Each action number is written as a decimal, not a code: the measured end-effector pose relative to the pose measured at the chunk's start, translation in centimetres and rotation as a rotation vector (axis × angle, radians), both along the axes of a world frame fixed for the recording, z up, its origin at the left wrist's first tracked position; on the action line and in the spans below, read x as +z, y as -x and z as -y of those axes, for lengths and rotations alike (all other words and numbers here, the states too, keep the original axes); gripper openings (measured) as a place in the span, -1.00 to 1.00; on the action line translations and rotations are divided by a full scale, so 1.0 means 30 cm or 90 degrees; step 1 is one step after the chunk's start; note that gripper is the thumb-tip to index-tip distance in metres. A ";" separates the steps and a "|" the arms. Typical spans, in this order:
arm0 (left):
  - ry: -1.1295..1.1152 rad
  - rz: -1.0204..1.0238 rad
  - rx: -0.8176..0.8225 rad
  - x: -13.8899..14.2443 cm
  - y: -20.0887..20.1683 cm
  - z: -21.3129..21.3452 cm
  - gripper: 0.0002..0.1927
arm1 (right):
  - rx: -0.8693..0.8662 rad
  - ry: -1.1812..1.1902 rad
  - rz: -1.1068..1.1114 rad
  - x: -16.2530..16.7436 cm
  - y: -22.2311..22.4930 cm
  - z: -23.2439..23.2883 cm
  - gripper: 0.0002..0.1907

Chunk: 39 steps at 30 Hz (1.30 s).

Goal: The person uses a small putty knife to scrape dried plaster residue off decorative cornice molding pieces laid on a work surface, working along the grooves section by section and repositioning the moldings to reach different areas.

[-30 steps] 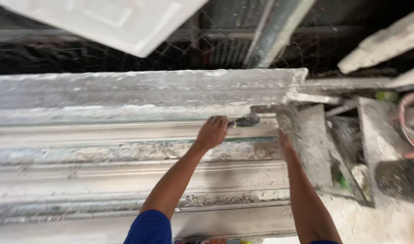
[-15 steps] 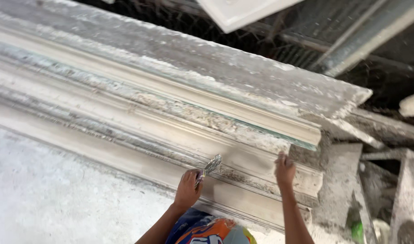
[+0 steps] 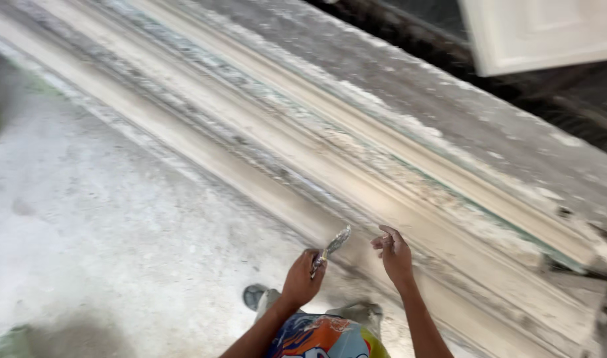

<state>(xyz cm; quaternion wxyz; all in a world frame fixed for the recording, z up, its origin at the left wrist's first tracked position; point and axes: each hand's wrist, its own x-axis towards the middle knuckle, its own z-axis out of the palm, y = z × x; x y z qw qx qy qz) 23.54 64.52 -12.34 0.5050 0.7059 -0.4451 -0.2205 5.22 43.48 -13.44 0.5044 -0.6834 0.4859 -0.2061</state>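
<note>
a plaster casting workshop or building yard, rough and dusty. a very long moulded cornice form (image 3: 409, 179), with stepped ridges and grooves running its whole length, lies diagonally across the view, caked in dried white plaster and grey crust. beside it the concrete floor (image 3: 105, 219) is coated with pale dust and splashes. a flat white cast panel (image 3: 542, 30) with a raised border shows at the top right, above dark mesh or framework that is too blurred to make out. the person's left hand (image 3: 302, 278) holds a small plaster-smeared scraping tool (image 3: 331, 246), the kind used for hand-finishing plaster. everything in sight carries a film of white residue.
</note>
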 end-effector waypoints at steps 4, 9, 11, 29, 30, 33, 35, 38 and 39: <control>-0.022 -0.005 0.080 -0.017 -0.330 -0.312 -0.76 | 0.120 0.001 0.109 -0.055 -0.417 -0.219 -0.63; -0.071 -0.022 0.257 0.018 -0.718 -0.698 -0.75 | 0.273 -0.132 0.156 -0.026 -0.956 -0.436 -0.68; -0.099 -0.048 0.347 0.024 -0.850 -0.794 -0.75 | 0.326 -0.158 0.095 -0.007 -1.141 -0.487 -0.69; -0.046 -0.252 0.441 -0.032 -2.284 -0.615 -0.58 | 0.402 -0.063 -0.016 -0.076 -2.682 -0.387 -0.73; -0.070 -0.274 0.434 -0.007 -2.395 -0.591 -0.54 | 0.435 0.056 0.061 -0.084 -2.784 -0.357 -0.73; -0.074 -0.320 0.414 0.050 -2.684 -0.491 -0.50 | 0.435 0.016 0.092 -0.089 -2.985 -0.292 -0.60; 0.030 -0.378 0.374 0.059 -2.851 -0.393 -0.49 | 0.470 0.006 0.133 -0.057 -3.130 -0.219 -0.55; 0.198 -0.490 0.262 0.026 -3.044 -0.224 -0.44 | 0.564 -0.017 0.212 -0.025 -3.323 -0.234 -0.43; 0.186 -0.505 0.221 0.006 -3.097 -0.164 -0.42 | 0.537 -0.169 0.180 -0.025 -3.377 -0.260 -0.35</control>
